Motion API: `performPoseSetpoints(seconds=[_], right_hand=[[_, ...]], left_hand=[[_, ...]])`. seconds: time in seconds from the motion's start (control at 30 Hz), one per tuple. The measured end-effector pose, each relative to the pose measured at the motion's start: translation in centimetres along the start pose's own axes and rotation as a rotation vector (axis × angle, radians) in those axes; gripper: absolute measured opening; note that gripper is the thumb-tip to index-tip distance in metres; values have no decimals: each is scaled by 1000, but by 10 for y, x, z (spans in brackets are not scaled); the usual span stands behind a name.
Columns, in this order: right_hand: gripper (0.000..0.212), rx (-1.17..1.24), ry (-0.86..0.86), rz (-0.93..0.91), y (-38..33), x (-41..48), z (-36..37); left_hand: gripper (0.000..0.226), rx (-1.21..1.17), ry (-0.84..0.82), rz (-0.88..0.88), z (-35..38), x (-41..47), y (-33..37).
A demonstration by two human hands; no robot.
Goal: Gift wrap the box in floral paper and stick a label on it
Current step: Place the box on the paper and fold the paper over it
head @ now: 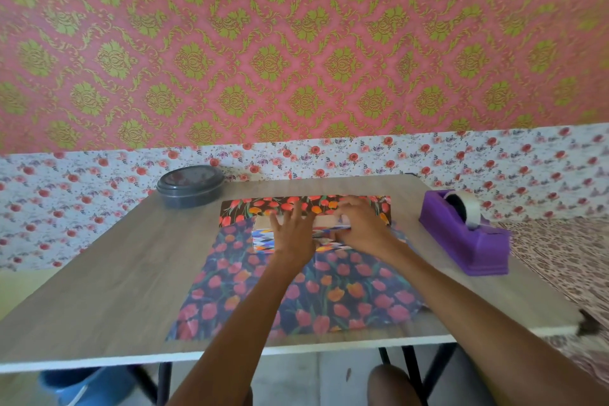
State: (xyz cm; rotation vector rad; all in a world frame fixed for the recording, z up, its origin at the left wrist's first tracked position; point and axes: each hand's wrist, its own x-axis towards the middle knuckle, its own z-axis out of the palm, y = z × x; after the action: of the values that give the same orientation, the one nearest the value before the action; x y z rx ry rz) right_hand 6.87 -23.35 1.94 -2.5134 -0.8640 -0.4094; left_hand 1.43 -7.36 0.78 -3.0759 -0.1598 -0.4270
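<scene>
Box (262,239), zigzag print in many colours, on the far part of the floral paper (296,300), short of its far edge. Paper flat on the table (115,273), near edge close to the table's front edge. Far strip of the sheet behind the box dark and vivid, with red and orange tulips; near part paler and bluish.

Left hand (291,234): fingers spread and straight, palm down on the top of the box near its middle, nothing pinched.

Right hand (362,224): laid over the right end of the box, fingers pointing left along the top, close to the left hand's fingertips. Unclear whether pressing flat or gripping; fingertips blurred.

Both forearms stretched forward over the near part of the paper.

Round dark tub with lid (191,186) at the far left corner of the table, off the paper. Purple tape dispenser (468,241) at the right side of the table, well apart from the box, clear tape roll (469,208) upright in it. Blue bucket (75,386) on the floor under the left front of the table.
</scene>
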Motion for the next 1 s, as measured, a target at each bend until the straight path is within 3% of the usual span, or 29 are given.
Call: performPoseSetpoints(seconds=[0.1, 0.23, 0.43, 0.57, 0.73, 1.0], right_hand=[[24, -81, 138, 52, 9, -21, -22], [28, -200, 278, 223, 25, -53, -52], [61, -466, 408, 555, 65, -112, -84], [81, -236, 356, 838, 83, -133, -96], [63, -102, 383, 844, 95, -138, -98], [72, -11, 360, 812, 88, -95, -80]], left_hand=[[63, 30, -8, -46, 4, -1, 7], [62, 72, -25, -77, 4, -2, 11], [66, 147, -30, -100, 6, -4, 25], [61, 106, -42, -135, 6, -3, 33], [64, 125, -80, -125, 2, -5, 40], [62, 124, -57, -106, 0, -9, 36]])
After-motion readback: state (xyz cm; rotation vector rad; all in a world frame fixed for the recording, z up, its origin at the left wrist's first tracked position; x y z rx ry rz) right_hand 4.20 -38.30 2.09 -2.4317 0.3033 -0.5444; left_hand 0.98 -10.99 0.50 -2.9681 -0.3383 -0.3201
